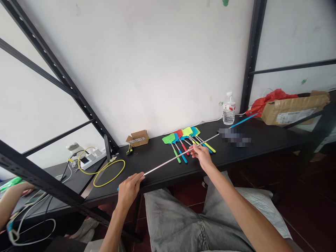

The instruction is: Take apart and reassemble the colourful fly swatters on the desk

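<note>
Though slender, a straight metallic rod (165,163) in left fingers (136,177) and right fingers (194,151), near mesh-headed swatters (187,132)

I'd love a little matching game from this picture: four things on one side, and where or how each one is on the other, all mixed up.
Column one
1. Rod
2. Bottle
3. Swatters
4. Red bag

Column two
A. Overlapping in a row on the table
B. By the carton
C. Held by the left hand and right hand
D. Upright, with a white cap

Pairs: 1-C, 2-D, 3-A, 4-B
</note>
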Tool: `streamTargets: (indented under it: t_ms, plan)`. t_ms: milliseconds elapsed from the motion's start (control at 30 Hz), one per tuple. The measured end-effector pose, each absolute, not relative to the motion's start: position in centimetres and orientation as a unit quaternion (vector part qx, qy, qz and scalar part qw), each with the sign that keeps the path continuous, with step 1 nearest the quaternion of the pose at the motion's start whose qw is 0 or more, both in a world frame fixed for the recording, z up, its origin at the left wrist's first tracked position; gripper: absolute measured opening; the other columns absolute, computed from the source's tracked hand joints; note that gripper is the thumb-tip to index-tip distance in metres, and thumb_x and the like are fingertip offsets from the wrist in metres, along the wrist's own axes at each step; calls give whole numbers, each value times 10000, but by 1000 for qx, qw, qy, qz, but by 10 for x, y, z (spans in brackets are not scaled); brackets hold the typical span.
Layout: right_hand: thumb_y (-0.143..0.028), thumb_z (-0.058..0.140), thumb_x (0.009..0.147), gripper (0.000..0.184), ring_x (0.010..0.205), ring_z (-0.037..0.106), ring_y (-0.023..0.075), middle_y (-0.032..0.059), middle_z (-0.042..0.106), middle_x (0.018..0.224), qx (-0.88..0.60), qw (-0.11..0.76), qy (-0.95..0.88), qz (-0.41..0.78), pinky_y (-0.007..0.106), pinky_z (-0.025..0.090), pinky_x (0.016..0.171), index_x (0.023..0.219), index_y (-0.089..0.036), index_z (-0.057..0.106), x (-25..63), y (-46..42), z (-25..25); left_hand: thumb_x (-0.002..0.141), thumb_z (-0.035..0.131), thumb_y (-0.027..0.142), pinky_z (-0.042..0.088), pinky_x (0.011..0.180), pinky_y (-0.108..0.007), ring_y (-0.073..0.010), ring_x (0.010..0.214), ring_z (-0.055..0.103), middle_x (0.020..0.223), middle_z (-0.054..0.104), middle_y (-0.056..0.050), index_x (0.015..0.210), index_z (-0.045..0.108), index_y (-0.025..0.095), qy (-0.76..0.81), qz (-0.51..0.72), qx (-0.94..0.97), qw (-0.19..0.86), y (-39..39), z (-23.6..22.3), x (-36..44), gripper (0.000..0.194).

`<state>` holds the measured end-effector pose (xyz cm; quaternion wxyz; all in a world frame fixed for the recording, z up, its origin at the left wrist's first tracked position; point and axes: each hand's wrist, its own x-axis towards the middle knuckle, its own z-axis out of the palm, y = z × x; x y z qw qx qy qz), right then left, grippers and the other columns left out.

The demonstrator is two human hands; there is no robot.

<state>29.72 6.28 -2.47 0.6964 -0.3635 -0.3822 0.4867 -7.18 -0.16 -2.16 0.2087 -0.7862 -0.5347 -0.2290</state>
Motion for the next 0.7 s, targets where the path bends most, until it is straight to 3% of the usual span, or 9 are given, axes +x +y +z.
streamTargets:
  t_ms: [267,433,700]
  plan:
    - [-556,721,751,403,614,578,130,72,685,721,-343,683,-405,501,234,430,504,780,-155,749,299,61,-24,989,420,426,433,682,-223,-173,877,683,995,740,-29,1078,696,246,-552,-238,-768,220,-11,-25,-86,341]
    - [-544,747,724,392,627,579,119,88,717,854,-304,687,-382,538,231,443,524,819,-163,743,304,63,-24,968,440,420,441,796,-271,-204,892,658,967,728,-51,1031,680,210,-584,-259,-732,237,-28,-24,-120,325]
    - [-570,770,678,422,622,580,134,92,713,827,-312,692,-367,537,236,441,510,802,-168,734,303,60,-19,894,493,429,451,812,-289,-211,943,655,1012,724,-16,960,684,242,-676,-251,-662,202,-67,-27,-179,275]
